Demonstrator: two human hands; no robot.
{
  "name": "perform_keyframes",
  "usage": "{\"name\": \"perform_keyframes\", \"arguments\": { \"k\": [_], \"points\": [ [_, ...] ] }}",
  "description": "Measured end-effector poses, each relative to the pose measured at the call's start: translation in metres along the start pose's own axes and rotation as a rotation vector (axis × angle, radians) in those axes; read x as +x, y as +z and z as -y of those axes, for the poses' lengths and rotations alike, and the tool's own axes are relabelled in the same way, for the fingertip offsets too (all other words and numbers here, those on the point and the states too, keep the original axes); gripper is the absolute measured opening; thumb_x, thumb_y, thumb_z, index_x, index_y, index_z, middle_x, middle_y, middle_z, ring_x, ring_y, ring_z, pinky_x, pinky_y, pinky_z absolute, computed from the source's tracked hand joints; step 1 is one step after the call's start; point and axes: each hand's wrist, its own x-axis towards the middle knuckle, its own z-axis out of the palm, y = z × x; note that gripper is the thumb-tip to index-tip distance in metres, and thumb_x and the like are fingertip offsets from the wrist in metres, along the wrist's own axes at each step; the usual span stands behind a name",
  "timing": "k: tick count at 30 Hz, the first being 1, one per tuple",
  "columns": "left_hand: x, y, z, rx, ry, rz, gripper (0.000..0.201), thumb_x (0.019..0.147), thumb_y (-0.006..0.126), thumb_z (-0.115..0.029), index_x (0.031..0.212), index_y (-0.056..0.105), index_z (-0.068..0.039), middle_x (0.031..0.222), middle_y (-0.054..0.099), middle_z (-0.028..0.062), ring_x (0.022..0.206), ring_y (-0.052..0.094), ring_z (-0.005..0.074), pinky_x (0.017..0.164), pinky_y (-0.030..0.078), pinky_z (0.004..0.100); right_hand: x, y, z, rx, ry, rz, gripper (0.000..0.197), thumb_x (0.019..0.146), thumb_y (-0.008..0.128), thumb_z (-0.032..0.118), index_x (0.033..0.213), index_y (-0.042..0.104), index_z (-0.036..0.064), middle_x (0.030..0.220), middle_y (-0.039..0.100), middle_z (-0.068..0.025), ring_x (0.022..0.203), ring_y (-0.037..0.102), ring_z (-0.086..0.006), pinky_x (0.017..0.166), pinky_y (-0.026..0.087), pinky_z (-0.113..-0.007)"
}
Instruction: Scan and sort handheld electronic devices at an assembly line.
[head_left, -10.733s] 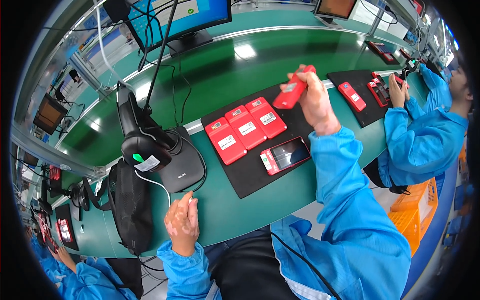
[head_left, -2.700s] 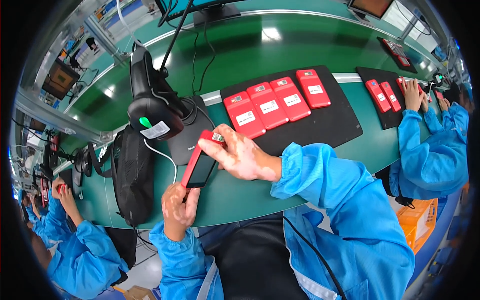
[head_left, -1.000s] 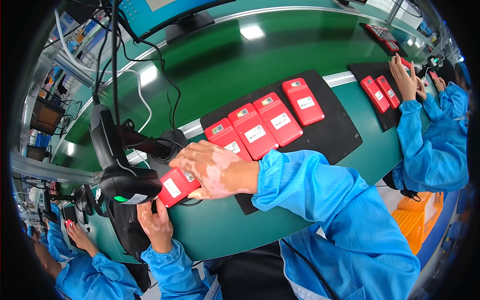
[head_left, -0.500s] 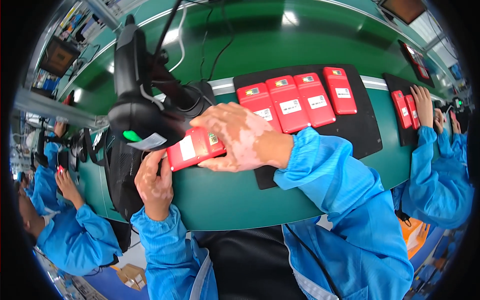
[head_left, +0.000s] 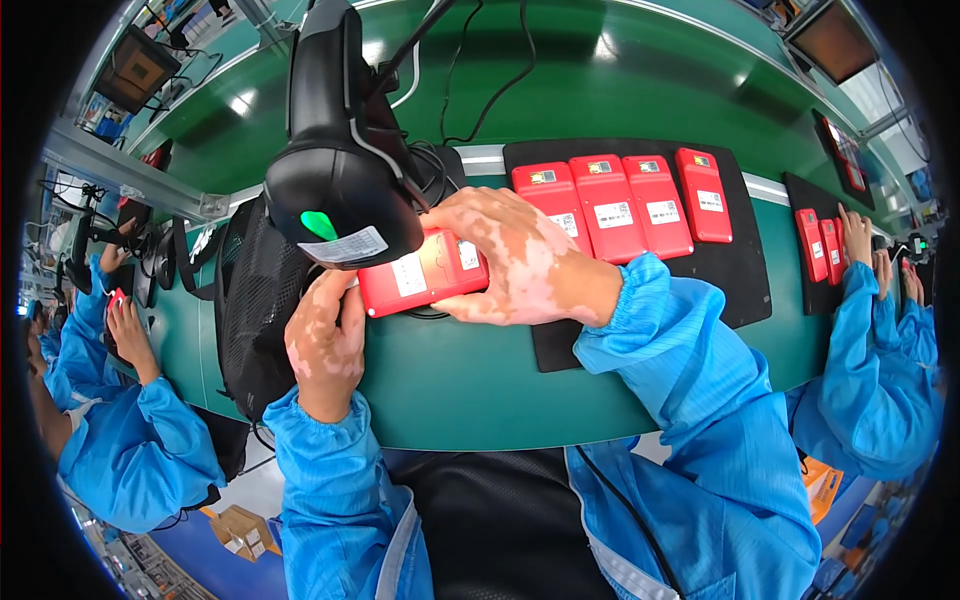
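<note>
A flat red handheld device [head_left: 445, 289] with white labels on its upward face lies level between my two hands. My left hand [head_left: 328, 345] grips its left end, thumb along the near side. My right hand [head_left: 525, 255] spans the right end, thumb on the near edge and fingers on the far edge. Right above the device's far left part is the head of a black barcode scanner [head_left: 340, 180] on a stand, showing a green light. A bright patch falls on the device below it.
Several similar red devices [head_left: 608, 240] lie label-up on a black mat [head_left: 735, 265] to the right. A black mesh bag [head_left: 250, 310] sits left of the scanner. Cables [head_left: 490, 95] run behind. Co-workers in blue sleeves [head_left: 868, 400] work on both sides along the green table [head_left: 480, 400].
The view has shifted, so the scanner and mat appear farther right. My right-hand fingers have opened wider around the device, baring more of its right-end label. Both hands keep hold.
</note>
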Motion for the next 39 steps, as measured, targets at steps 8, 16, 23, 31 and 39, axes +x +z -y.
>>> {"name": "perform_keyframes", "arguments": {
  "k": [8,16,23,31,39],
  "points": [
    [-0.001,0.003,-0.001,-0.025,0.035,0.021,0.028,0.093,0.069,0.006,0.121,0.067,0.001,0.109,0.074,0.0224,0.099,0.074,0.0418,0.089,0.059,0.0435,-0.003,0.000,-0.001,-0.006,-0.062,-0.088,0.082,0.073,0.093,0.050,0.135,0.060,0.0063,0.126,0.065,-0.0181,0.118,0.064,-0.0394,0.104,0.051,-0.050],
    [-0.002,-0.004,-0.004,0.096,-0.129,0.019,0.026,0.094,0.068,0.004,0.120,0.070,0.003,0.107,0.075,0.0224,0.095,0.075,0.0384,0.086,0.059,0.0409,0.002,-0.004,0.006,0.051,0.001,-0.043,0.075,0.077,0.089,0.052,0.130,0.063,0.0063,0.122,0.067,-0.0129,0.116,0.066,-0.0330,0.107,0.050,-0.045],
    [0.003,-0.001,-0.004,0.108,-0.074,0.097,0.024,0.096,0.064,0.004,0.119,0.071,0.002,0.101,0.075,0.0222,0.089,0.074,0.0384,0.081,0.058,0.0418,0.002,-0.007,0.003,0.033,0.018,-0.014,0.075,0.077,0.089,0.052,0.130,0.063,0.0052,0.123,0.067,-0.0139,0.116,0.065,-0.0332,0.106,0.050,-0.045],
    [-0.001,-0.005,0.002,0.058,-0.028,0.059,0.027,0.095,0.065,0.004,0.121,0.070,0.001,0.101,0.075,0.0217,0.090,0.074,0.0388,0.080,0.058,0.0431,0.000,-0.005,0.002,0.045,-0.034,-0.083,0.091,0.076,0.091,0.052,0.145,0.051,0.0076,0.125,0.065,-0.0165,0.117,0.065,-0.0372,0.106,0.050,-0.047],
    [-0.001,-0.007,-0.006,-0.003,0.086,0.114,0.028,0.088,0.071,0.005,0.115,0.070,0.001,0.076,0.065,0.0173,0.065,0.064,0.0350,0.061,0.051,0.0442,-0.003,-0.012,0.002,0.358,0.042,-0.133,0.098,0.079,0.091,0.048,0.152,0.043,0.0044,0.119,0.066,-0.0170,0.114,0.067,-0.0366,0.100,0.054,-0.047]
  ]
}}
